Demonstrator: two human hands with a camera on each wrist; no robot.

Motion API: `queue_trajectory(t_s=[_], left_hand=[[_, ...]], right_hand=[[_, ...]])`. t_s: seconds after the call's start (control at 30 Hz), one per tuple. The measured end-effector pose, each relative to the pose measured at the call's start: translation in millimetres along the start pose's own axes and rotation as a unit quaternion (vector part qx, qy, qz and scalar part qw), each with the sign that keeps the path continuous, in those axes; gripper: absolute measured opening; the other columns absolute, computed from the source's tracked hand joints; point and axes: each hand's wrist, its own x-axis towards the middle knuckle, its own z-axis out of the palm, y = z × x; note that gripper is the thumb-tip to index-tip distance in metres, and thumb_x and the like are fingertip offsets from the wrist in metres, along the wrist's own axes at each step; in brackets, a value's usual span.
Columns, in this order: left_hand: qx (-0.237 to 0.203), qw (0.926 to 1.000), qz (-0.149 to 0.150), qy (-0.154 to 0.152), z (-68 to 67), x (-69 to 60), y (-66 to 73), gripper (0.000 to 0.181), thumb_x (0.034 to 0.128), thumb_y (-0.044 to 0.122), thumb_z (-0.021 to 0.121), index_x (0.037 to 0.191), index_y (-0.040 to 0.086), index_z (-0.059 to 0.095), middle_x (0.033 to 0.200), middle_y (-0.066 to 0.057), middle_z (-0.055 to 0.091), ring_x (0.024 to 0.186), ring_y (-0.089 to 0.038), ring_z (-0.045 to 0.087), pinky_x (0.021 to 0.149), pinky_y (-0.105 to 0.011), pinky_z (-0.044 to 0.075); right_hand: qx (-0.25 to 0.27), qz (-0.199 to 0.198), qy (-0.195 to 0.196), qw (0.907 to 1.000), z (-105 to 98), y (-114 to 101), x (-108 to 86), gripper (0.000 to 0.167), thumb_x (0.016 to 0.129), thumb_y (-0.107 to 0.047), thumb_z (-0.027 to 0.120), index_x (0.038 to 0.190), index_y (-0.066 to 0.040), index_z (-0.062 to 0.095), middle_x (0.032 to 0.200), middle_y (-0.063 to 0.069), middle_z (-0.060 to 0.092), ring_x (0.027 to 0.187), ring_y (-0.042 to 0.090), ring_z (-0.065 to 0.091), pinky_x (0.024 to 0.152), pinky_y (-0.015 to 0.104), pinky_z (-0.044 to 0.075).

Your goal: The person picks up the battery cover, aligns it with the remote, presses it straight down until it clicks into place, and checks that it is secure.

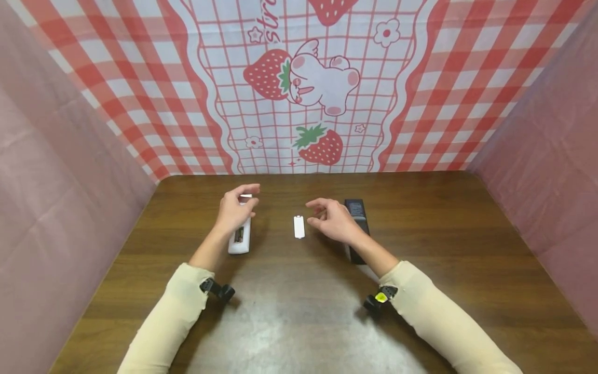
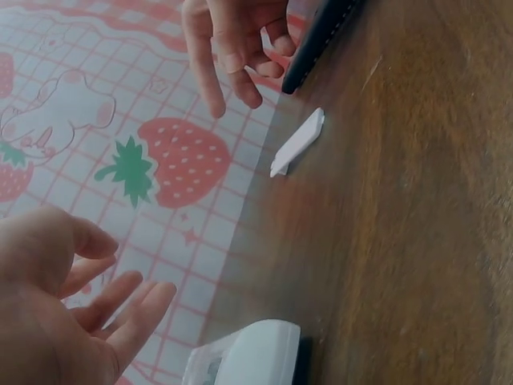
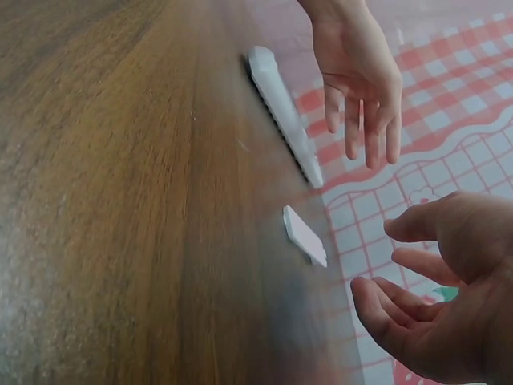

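Behind the brown wooden table [image 1: 289,291] I see a strawberry cloth [image 1: 322,148], hung like a wall. Both hands are without any grip. The left hand [image 1: 233,211] is held above the white remote [image 1: 240,245] on the left side, its fingers apart and with nothing in them; the right hand [image 1: 335,222] has loosely bent fingers, also nothing between them. Under the left hand, the remote lies with its back upward — probably for this reason its battery compartment [image 1: 239,235] can be seen from above. Between the hands lies a small white cover [image 1: 299,227], apart from the remote, perhaps so that the compartment is easy to reach. Farther to the right is a black object [image 1: 356,208], partly hidden by the right forearm [image 1: 376,255] — maybe another remote, I cannot tell surely.
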Motion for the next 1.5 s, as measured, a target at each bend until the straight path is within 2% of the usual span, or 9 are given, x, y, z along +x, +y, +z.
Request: queue_trajectory(t_s=[0.17, 0.57, 0.67, 0.83, 0.9, 1.13, 1.23, 1.37, 1.5], left_hand=[[0.006, 0.9999, -0.009, 0.006, -2.8, 3.3, -1.3, 0.045, 0.1078, 0.004, 0.063, 0.153, 0.005, 0.068, 0.155, -0.022, 0.070, 0.134, -0.042, 0.072, 0.090, -0.035, 0.075], [0.031, 0.9984, -0.009, 0.046, -7.4, 7.4, -6.0, 0.047, 0.1053, 0.007, 0.068, 0.153, 0.005, 0.068, 0.152, -0.023, 0.072, 0.132, -0.042, 0.075, 0.067, -0.007, 0.061], [0.056, 0.9971, -0.004, 0.053, -8.5, 6.8, -7.0, 0.047, 0.1050, 0.009, 0.069, 0.152, 0.006, 0.068, 0.152, -0.021, 0.073, 0.134, -0.041, 0.075, 0.076, -0.013, 0.066], [0.094, 0.9931, 0.002, 0.070, -13.2, 8.4, -11.4, 0.048, 0.1039, 0.012, 0.070, 0.152, 0.006, 0.069, 0.152, -0.019, 0.074, 0.136, -0.041, 0.075, 0.110, -0.045, 0.067], [0.100, 0.9924, 0.000, 0.072, -15.6, 14.3, -19.2, 0.049, 0.1029, 0.014, 0.071, 0.151, 0.007, 0.070, 0.152, -0.018, 0.074, 0.135, -0.041, 0.075, 0.115, -0.053, 0.064], [0.168, 0.9824, -0.020, 0.080, -17.9, 70.3, -99.3, 0.050, 0.0982, 0.035, 0.077, 0.148, 0.036, 0.073, 0.149, 0.005, 0.078, 0.128, -0.021, 0.079, 0.102, -0.047, 0.063], [0.181, 0.9808, -0.023, 0.069, -19.4, 81.8, -116.6, 0.051, 0.0990, 0.040, 0.076, 0.150, 0.042, 0.071, 0.153, 0.006, 0.076, 0.132, -0.024, 0.076, 0.107, -0.056, 0.062], [0.196, 0.9781, -0.014, 0.070, -20.2, 85.2, -122.0, 0.054, 0.0970, 0.041, 0.075, 0.150, 0.040, 0.071, 0.153, 0.002, 0.075, 0.131, -0.026, 0.074, 0.107, -0.057, 0.061], [0.220, 0.9728, -0.014, 0.073, -19.8, 74.0, -108.2, 0.057, 0.0975, 0.041, 0.075, 0.154, 0.034, 0.069, 0.153, -0.002, 0.075, 0.128, -0.029, 0.071, 0.103, -0.056, 0.061]], right_hand=[[0.002, 0.004, -0.004, 1.0000, 3.1, -1.0, 2.5, 0.044, 0.104, -0.012, 0.078, 0.146, -0.004, 0.071, 0.137, 0.026, 0.075, 0.105, 0.030, 0.075, 0.089, 0.038, 0.065], [-0.033, -0.013, 0.000, 0.9994, 7.9, -6.6, 11.4, 0.041, 0.103, -0.015, 0.079, 0.142, -0.005, 0.074, 0.133, 0.023, 0.077, 0.100, 0.027, 0.075, 0.091, 0.042, 0.066], [-0.047, -0.015, -0.001, 0.9988, 10.7, -6.4, 14.3, 0.041, 0.103, -0.016, 0.079, 0.142, -0.005, 0.075, 0.132, 0.022, 0.077, 0.101, 0.028, 0.075, 0.093, 0.045, 0.067], [-0.062, -0.015, -0.010, 0.9979, 14.9, -7.1, 18.3, 0.041, 0.104, -0.018, 0.077, 0.144, -0.007, 0.074, 0.136, 0.022, 0.076, 0.112, 0.032, 0.077, 0.098, 0.048, 0.067], [-0.064, -0.015, -0.013, 0.9978, 15.8, -7.6, 19.4, 0.042, 0.105, -0.018, 0.077, 0.145, -0.007, 0.074, 0.137, 0.023, 0.076, 0.115, 0.033, 0.077, 0.098, 0.048, 0.068], [-0.078, -0.055, -0.003, 0.9955, 25.1, 18.0, 37.7, 0.040, 0.102, -0.024, 0.081, 0.141, -0.013, 0.078, 0.125, 0.016, 0.079, 0.109, 0.027, 0.073, 0.085, 0.040, 0.064], [-0.087, -0.059, -0.001, 0.9945, 33.3, 33.4, 50.2, 0.040, 0.101, -0.024, 0.082, 0.140, -0.016, 0.079, 0.123, 0.015, 0.079, 0.110, 0.028, 0.072, 0.084, 0.042, 0.062], [-0.095, -0.054, 0.002, 0.9940, 43.8, 54.3, 64.5, 0.042, 0.099, -0.027, 0.084, 0.140, -0.019, 0.079, 0.123, 0.011, 0.080, 0.112, 0.026, 0.072, 0.086, 0.042, 0.062], [-0.108, -0.053, -0.002, 0.9928, 49.5, 63.4, 70.6, 0.044, 0.099, -0.029, 0.085, 0.141, -0.021, 0.078, 0.124, 0.008, 0.080, 0.113, 0.022, 0.071, 0.090, 0.041, 0.063]])
